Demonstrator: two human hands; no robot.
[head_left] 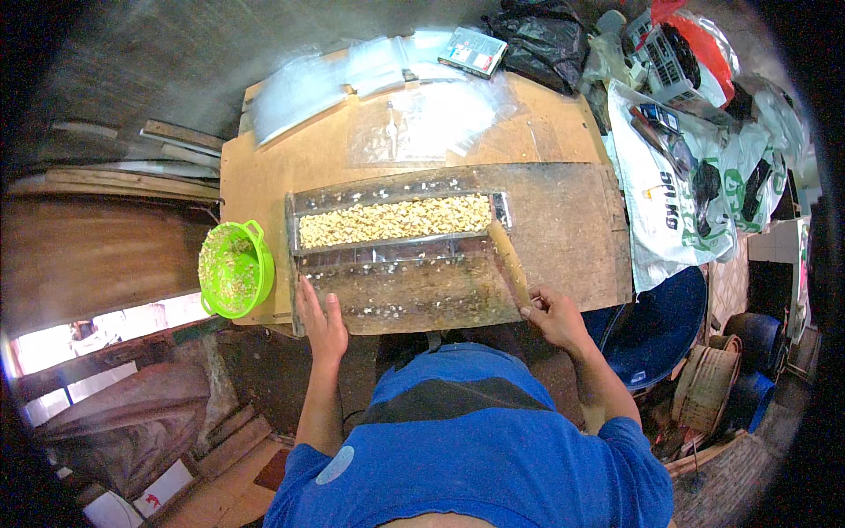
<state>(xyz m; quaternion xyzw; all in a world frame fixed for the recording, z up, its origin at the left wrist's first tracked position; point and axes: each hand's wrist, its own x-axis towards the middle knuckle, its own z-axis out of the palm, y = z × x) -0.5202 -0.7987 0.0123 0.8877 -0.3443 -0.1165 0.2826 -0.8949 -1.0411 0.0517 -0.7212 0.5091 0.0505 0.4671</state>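
Observation:
My right hand (556, 319) pinches the near end of a flat, light-brown strip (509, 262), which looks like wood. The strip's far end reaches the right end of a long, narrow, clear-walled mould (396, 249). Pale yellow chopped bits (396, 222), like crushed nuts, fill most of the mould in a level layer. Beneath it lies a worn wooden board (563, 207) with crumbs scattered along both long sides of the mould. Fingers stretched out and thumb apart, my left hand (323, 324) rests at the board's near left corner and holds nothing.
A bright green colander (262, 268) with crumbs inside sits at the table's left edge. Clear plastic sheets or bags (299, 95), a small box (473, 53) and a black plastic bag (539, 44) line the far side. White sacks (656, 202) and a dark blue tub (660, 330) stand to the right.

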